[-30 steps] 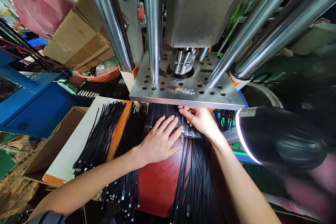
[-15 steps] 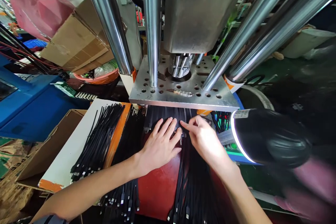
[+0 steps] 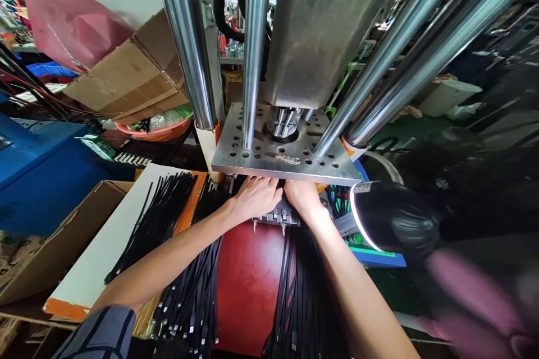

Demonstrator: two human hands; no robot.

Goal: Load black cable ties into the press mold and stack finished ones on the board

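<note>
A metal fixture [image 3: 283, 216] with black cable ends and USB plugs in its slots sits under the front edge of the press plate [image 3: 290, 173]. My left hand [image 3: 257, 197] lies over the fixture's left part, fingers reaching forward and the thumb toward the right; its fingertips are hidden by the plate. My right hand [image 3: 301, 196] rests at the fixture's right side, its fingers out of sight beneath the plate. Two bolts stick out of the fixture's front. Black USB cables [image 3: 309, 291] trail down on the right, and more black cables [image 3: 191, 297] hang left of the red surface [image 3: 246, 280].
Steel columns [image 3: 255, 56] and a metal press head [image 3: 324, 33] stand above the plate. On the left, a white board [image 3: 99, 247] carries a cable bundle [image 3: 158, 213] beside a cardboard box [image 3: 63, 235]. A black lamp with a lit rim [image 3: 391, 216] stands on the right.
Both hands have moved forward, their fingers now under the plate's edge. The fixture's front, with its plugs and bolts, has come into view. The camera view has shifted.
</note>
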